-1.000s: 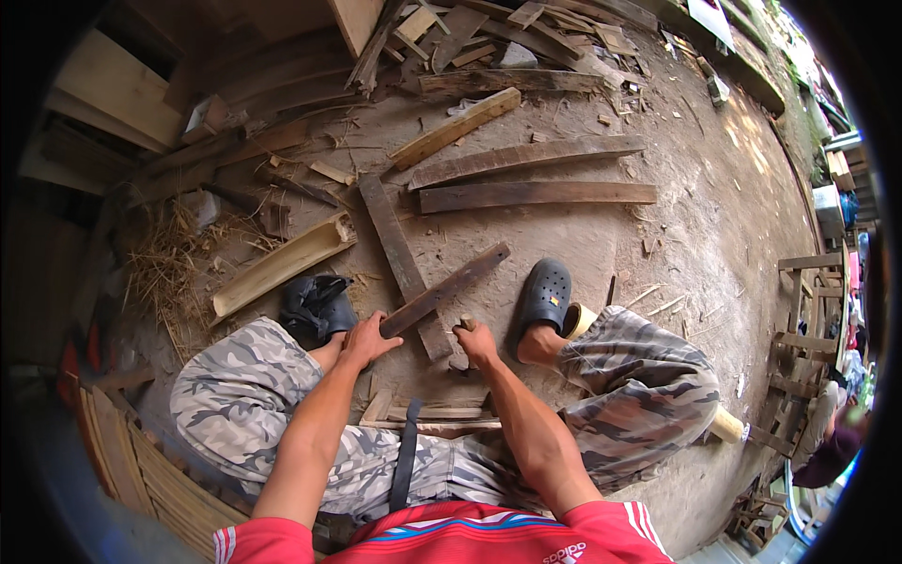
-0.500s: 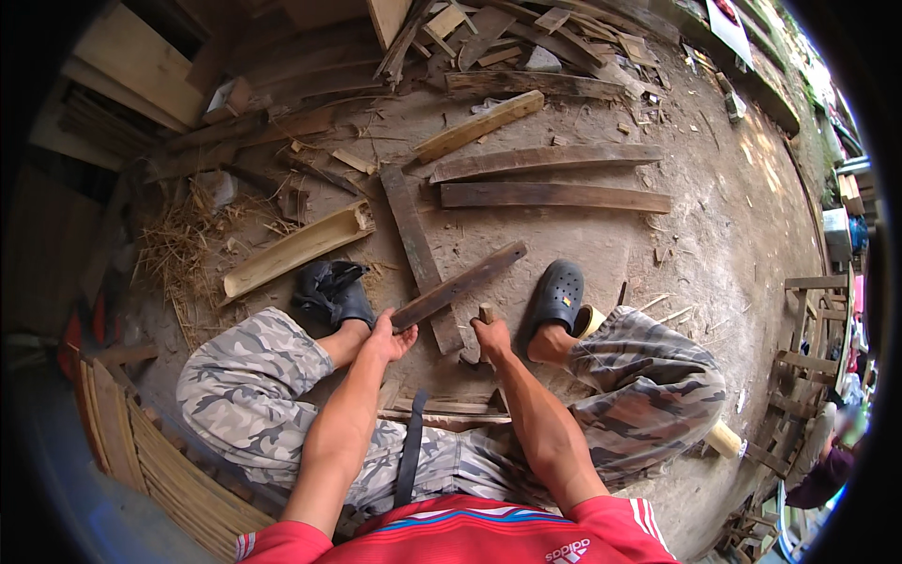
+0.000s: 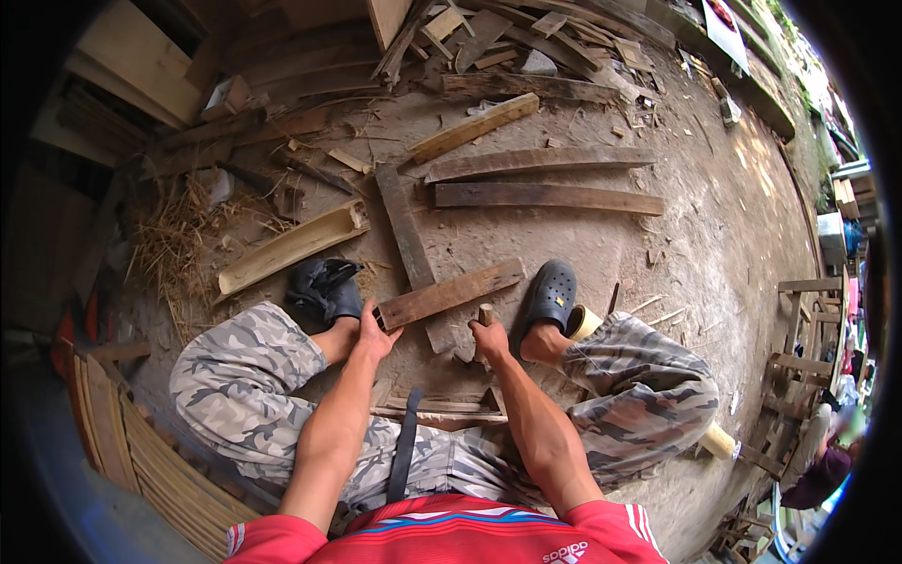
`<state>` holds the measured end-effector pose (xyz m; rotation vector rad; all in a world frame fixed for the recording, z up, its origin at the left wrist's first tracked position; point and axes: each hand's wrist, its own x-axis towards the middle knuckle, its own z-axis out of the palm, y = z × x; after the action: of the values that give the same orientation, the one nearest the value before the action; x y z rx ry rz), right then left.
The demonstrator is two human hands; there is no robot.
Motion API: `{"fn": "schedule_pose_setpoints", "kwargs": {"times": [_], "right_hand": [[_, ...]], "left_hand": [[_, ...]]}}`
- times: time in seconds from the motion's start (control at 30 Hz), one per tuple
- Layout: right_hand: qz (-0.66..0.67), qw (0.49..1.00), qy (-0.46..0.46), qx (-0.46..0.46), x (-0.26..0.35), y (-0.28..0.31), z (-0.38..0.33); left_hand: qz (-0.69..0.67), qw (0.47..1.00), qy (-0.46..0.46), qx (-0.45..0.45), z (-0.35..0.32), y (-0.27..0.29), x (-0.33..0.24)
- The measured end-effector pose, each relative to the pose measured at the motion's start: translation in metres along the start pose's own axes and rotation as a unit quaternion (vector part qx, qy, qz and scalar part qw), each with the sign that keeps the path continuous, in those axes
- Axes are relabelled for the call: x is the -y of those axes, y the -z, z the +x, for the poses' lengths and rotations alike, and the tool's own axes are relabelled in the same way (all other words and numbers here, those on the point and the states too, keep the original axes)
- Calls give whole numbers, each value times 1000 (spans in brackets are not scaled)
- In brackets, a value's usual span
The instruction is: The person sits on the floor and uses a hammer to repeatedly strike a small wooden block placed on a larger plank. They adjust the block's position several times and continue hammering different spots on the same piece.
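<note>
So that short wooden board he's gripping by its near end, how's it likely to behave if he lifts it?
The short wooden board looks flat and thick, so probably stiff, no sag. Held only at its end by the left hand, the far end may feel heavy and dip. It lies across a longer plank, so it would likely pivot rather than roll.

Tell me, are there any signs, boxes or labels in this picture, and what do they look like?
Sign board: top right, at the yard's edge, a flat white panel with red and dark print.
Small box: top left among the scrap wood, pale and open-looking.
No screens in view.
</note>
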<state>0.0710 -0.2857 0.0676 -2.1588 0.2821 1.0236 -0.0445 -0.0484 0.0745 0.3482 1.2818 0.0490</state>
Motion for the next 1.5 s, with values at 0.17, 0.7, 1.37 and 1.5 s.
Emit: {"fn": "schedule_pose_setpoints", "kwargs": {"times": [0.17,0.7,1.37,1.5], "right_hand": [[-3,1000,-18,24,-2,-1,7],[32,982,-46,-182,0,9,25],[285,919,258,-93,114,52,57],[388,888,244,37,154,73,25]], "left_hand": [[37,997,-62,9,-3,-5,-2],[264,904,-331,-54,1,-27,-12],[69,952,-293,-59,-29,0,-78],[-31,956,-278,-84,-34,-2,-81]]}}
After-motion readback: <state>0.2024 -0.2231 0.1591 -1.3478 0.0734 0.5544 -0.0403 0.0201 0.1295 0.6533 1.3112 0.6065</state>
